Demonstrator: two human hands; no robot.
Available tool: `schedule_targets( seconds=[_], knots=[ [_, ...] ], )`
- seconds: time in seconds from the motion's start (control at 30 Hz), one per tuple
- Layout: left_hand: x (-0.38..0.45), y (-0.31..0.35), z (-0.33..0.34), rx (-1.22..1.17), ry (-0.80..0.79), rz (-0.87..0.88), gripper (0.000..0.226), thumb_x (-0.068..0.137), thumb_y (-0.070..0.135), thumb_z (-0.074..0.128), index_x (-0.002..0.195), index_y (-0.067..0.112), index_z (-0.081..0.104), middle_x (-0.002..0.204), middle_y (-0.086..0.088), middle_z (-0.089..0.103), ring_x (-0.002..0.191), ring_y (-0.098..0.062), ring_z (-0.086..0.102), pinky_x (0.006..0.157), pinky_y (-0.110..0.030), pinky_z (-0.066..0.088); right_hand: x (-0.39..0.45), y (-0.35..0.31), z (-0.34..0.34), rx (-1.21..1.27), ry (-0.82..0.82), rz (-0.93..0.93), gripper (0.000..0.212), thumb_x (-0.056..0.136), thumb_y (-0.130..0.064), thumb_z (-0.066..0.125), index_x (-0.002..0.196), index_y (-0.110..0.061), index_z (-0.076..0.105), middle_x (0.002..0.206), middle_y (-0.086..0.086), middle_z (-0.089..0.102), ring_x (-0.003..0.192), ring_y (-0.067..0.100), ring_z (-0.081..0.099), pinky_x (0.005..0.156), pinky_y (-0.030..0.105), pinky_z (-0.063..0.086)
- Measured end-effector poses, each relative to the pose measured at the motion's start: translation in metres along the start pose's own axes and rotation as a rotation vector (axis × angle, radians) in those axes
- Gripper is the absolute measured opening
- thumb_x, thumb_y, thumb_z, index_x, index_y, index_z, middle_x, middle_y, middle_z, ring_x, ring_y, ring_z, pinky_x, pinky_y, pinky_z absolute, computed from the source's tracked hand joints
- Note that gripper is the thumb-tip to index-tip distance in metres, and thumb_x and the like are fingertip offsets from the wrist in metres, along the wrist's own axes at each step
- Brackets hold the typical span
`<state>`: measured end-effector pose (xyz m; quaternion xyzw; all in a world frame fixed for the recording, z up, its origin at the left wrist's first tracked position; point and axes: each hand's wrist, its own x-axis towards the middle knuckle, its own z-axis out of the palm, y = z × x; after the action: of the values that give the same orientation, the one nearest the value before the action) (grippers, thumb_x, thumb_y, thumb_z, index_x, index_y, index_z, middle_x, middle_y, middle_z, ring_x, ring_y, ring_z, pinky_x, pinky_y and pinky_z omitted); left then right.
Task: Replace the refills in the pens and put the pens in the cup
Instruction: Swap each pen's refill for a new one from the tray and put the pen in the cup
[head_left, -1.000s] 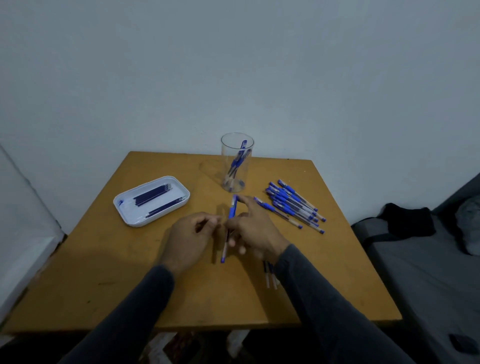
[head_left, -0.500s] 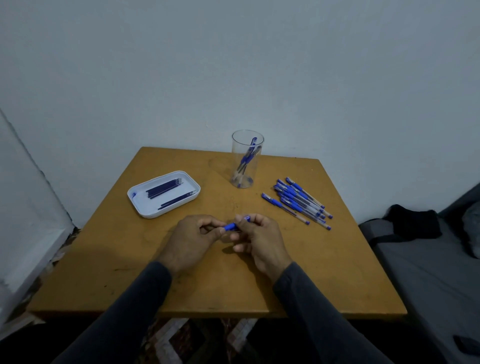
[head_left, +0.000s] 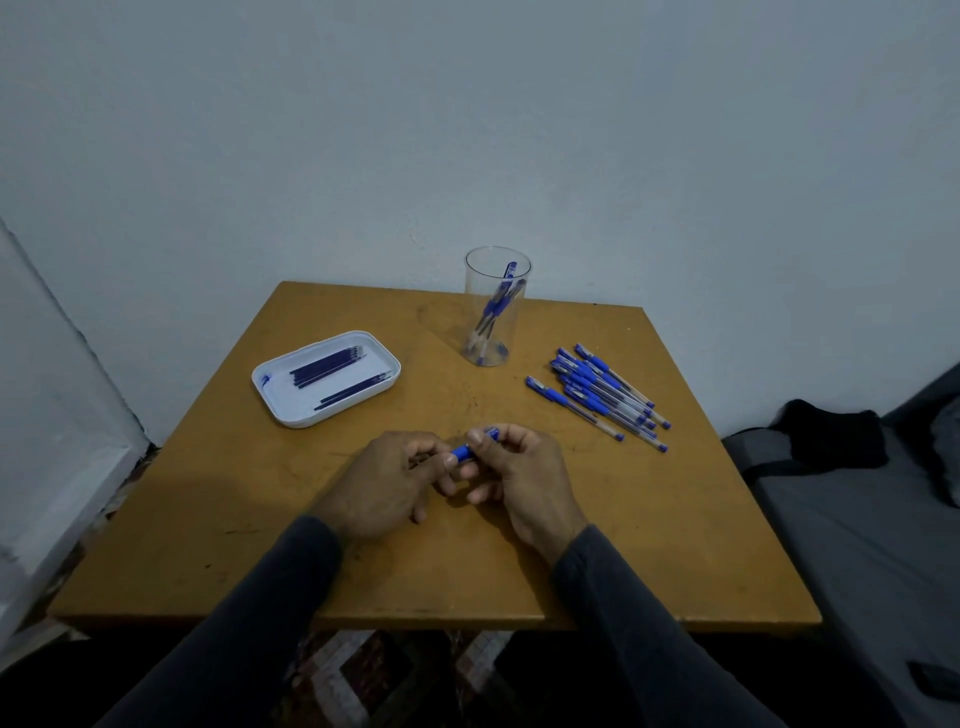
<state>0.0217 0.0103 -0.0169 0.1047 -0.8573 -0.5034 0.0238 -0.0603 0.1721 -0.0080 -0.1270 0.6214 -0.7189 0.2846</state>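
Both the left hand and right hand pinch 1 pen, its long axis running hand to hand; the cup stands beyond.

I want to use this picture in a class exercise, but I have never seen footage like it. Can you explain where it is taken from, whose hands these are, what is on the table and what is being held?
There is no machine here. A person wears a camera on the head, looking down at their own two hands. The left hand and right hand meet over a wooden table, and together their fingers grip one blue pen, mostly hidden. On the table, far left, a white tray holds dark refills. At the back stands a clear cup with a few pens inside. To the right lies a loose pile of pens.
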Motion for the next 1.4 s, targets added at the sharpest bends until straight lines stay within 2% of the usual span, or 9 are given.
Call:
schedule_targets(
  seconds=[0.13, 0.23, 0.43, 0.7, 0.93, 1.07, 1.17, 1.3, 1.4],
  knots=[
    [-0.003, -0.001, 0.003, -0.01, 0.045, 0.021, 0.018, 0.103, 0.029, 0.055, 0.097, 0.027, 0.072, 0.086, 0.006, 0.074, 0.069, -0.005, 0.066, 0.069, -0.029, 0.051, 0.0, 0.002, 0.0, -0.024, -0.014, -0.012, 0.019, 0.101, -0.013, 0.061, 0.112, 0.002, 0.064, 0.083, 0.017, 0.074, 0.062, 0.018, 0.069, 0.049, 0.023, 0.054],
    [-0.005, -0.003, 0.004, -0.014, 0.057, 0.052, 0.02, 0.103, 0.026, 0.055, 0.094, 0.026, 0.073, 0.083, 0.005, 0.072, 0.08, -0.008, 0.066, 0.079, -0.029, 0.05, 0.002, 0.005, -0.001, -0.044, -0.018, -0.024, 0.02, 0.1, -0.015, 0.061, 0.113, 0.0, 0.064, 0.09, 0.018, 0.076, 0.07, 0.021, 0.07, 0.051, 0.024, 0.055],
    [-0.003, -0.005, 0.002, 0.026, 0.051, 0.068, 0.021, 0.103, 0.028, 0.054, 0.093, 0.027, 0.072, 0.076, 0.004, 0.069, 0.073, -0.006, 0.063, 0.072, -0.025, 0.047, 0.002, 0.007, -0.001, -0.052, -0.021, -0.044, 0.018, 0.101, -0.014, 0.059, 0.112, 0.0, 0.063, 0.09, 0.019, 0.076, 0.072, 0.022, 0.072, 0.05, 0.023, 0.055],
    [-0.001, -0.011, 0.002, 0.055, 0.05, 0.097, 0.022, 0.105, 0.033, 0.052, 0.097, 0.031, 0.072, 0.073, 0.005, 0.066, 0.07, -0.011, 0.059, 0.07, -0.035, 0.048, 0.001, 0.008, -0.005, 0.018, -0.001, -0.073, 0.019, 0.105, -0.017, 0.054, 0.111, -0.001, 0.059, 0.094, 0.025, 0.075, 0.073, 0.026, 0.073, 0.048, 0.024, 0.053],
    [-0.005, -0.008, 0.009, -0.037, 0.184, 0.09, 0.018, 0.103, 0.03, 0.055, 0.102, 0.033, 0.073, 0.076, 0.006, 0.069, 0.073, -0.007, 0.063, 0.07, -0.024, 0.049, 0.0, 0.005, 0.003, 0.039, 0.095, -0.103, 0.017, 0.102, -0.019, 0.06, 0.112, -0.006, 0.062, 0.089, 0.015, 0.076, 0.066, 0.02, 0.07, 0.044, 0.027, 0.052],
    [-0.009, -0.008, 0.014, -0.09, 0.37, 0.102, 0.016, 0.101, 0.028, 0.058, 0.109, 0.031, 0.071, 0.079, 0.008, 0.071, 0.078, -0.005, 0.066, 0.073, -0.023, 0.052, 0.01, -0.001, 0.003, -0.299, 0.241, -0.116, 0.009, 0.099, -0.019, 0.065, 0.105, -0.024, 0.069, 0.087, 0.002, 0.069, 0.058, 0.011, 0.06, 0.049, 0.028, 0.053],
    [-0.008, -0.008, 0.013, -0.09, 0.385, 0.124, 0.021, 0.1, 0.022, 0.061, 0.115, 0.035, 0.066, 0.09, 0.01, 0.072, 0.085, -0.005, 0.067, 0.075, -0.026, 0.055, 0.018, -0.003, 0.004, -0.608, 0.261, -0.152, 0.012, 0.095, -0.024, 0.071, 0.097, -0.033, 0.064, 0.095, -0.007, 0.066, 0.079, 0.01, 0.065, 0.066, 0.033, 0.06],
    [-0.006, -0.008, 0.011, -0.054, 0.39, 0.123, 0.027, 0.096, 0.02, 0.066, 0.122, 0.028, 0.069, 0.094, 0.013, 0.069, 0.081, -0.004, 0.063, 0.075, -0.023, 0.052, 0.025, -0.004, 0.009, -0.931, 0.229, -0.197, 0.011, 0.094, -0.026, 0.072, 0.09, -0.029, 0.063, 0.09, -0.014, 0.061, 0.084, 0.002, 0.056, 0.071, 0.019, 0.044],
    [-0.006, -0.007, 0.012, -0.053, 0.391, 0.112, 0.029, 0.095, 0.021, 0.068, 0.123, 0.028, 0.069, 0.091, 0.013, 0.068, 0.079, -0.002, 0.063, 0.072, -0.018, 0.05, 0.029, -0.004, 0.01, -1.068, 0.194, -0.179, 0.005, 0.096, -0.024, 0.069, 0.101, -0.023, 0.068, 0.099, -0.008, 0.063, 0.089, 0.006, 0.057, 0.075, 0.02, 0.047]
  ],
)
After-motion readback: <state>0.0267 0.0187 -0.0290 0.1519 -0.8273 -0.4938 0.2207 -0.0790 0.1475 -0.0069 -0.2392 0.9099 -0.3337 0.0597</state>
